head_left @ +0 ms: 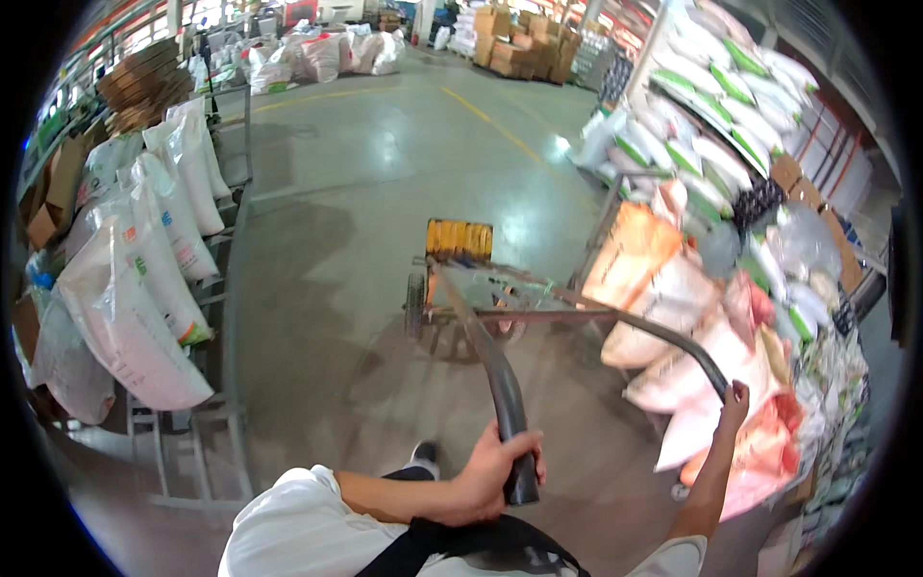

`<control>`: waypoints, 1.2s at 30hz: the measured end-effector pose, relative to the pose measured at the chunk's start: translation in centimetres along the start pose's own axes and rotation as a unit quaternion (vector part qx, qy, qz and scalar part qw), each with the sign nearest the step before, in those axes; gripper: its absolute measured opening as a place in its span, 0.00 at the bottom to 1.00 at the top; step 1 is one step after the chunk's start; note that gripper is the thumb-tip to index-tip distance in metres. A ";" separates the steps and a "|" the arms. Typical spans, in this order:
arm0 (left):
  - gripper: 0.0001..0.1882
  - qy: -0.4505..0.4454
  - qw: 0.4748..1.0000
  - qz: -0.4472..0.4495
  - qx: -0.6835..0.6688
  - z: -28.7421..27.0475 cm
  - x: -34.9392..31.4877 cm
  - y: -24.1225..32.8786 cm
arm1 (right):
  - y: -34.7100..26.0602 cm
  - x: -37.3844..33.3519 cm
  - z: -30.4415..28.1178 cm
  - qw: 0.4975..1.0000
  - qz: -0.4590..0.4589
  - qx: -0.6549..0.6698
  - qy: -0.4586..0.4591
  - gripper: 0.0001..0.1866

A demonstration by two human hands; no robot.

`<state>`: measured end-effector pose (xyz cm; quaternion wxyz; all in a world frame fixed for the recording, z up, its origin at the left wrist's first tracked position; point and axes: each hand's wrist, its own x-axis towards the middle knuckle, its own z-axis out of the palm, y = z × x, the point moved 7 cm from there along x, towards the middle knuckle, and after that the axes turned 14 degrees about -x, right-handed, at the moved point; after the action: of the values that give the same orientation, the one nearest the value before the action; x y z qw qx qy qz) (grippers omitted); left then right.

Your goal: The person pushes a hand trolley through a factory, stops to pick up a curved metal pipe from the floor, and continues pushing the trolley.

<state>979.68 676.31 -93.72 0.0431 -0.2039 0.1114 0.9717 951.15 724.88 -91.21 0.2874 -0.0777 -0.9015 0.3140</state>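
A two-wheeled hand truck [490, 315] stretches out in front of me, with a yellow plate [460, 238] at its far end and a dark tyre [415, 306] on its left side. My left hand [486, 471] is wrapped round the thick dark end of its left handle [500, 385], close to my body. Out to the right, my right hand [735, 402] closes on the tip of the curved right handle [673, 338]; its fingers are small in view and partly hidden. No load shows on the truck.
White filled sacks [135, 317] line a metal rack [231, 337] on the left. Orange and pink sacks [711, 356] crowd the right side, beside a high stack of white and green sacks [711, 135]. Cardboard boxes [524, 43] and more sacks [327, 58] stand far ahead.
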 end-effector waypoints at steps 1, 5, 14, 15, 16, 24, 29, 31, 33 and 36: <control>0.22 -0.001 1.000 -0.024 -0.002 0.9 3.3 0.4 | 0.7 3.6 1.7 0.999 0.024 -0.026 -0.004 0.13; 0.24 0.005 0.999 -0.033 -0.033 6.2 14.9 6.6 | -4.1 16.0 13.8 0.999 -0.047 -0.024 0.008 0.14; 0.19 0.005 0.994 0.103 -0.027 14.5 39.8 26.7 | -23.5 34.6 41.8 0.954 -0.261 -0.134 0.070 0.14; 0.18 -0.009 0.991 0.116 -0.062 14.7 42.5 29.2 | -26.5 35.7 44.6 0.946 -0.273 -0.153 0.087 0.16; 0.17 -0.014 0.987 0.126 -0.096 14.5 45.3 31.9 | -30.0 36.2 48.0 0.951 -0.267 -0.128 0.085 0.16; 0.17 -0.006 0.953 0.221 -0.205 16.2 63.8 54.2 | -47.8 45.2 73.0 0.951 -0.299 -0.031 0.077 0.13; 0.19 0.023 0.955 0.244 -0.167 17.7 74.3 64.6 | -53.9 52.3 86.8 0.953 -0.287 0.086 0.049 0.10; 0.19 0.009 0.959 0.240 -0.147 17.7 78.9 69.1 | -54.3 56.5 94.9 0.962 -0.239 0.131 0.001 0.10; 0.20 0.002 0.964 0.221 -0.148 18.4 84.1 74.0 | -55.8 60.2 102.8 0.963 -0.155 0.215 -0.044 0.11; 0.21 0.031 0.958 0.240 -0.155 17.9 91.6 82.3 | -62.6 62.4 114.4 0.939 -0.093 0.304 -0.132 0.13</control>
<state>878.44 604.08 -98.53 -0.2269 -0.2050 0.0062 0.9521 837.46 635.75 -96.60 0.2036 0.1395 -0.7959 0.5529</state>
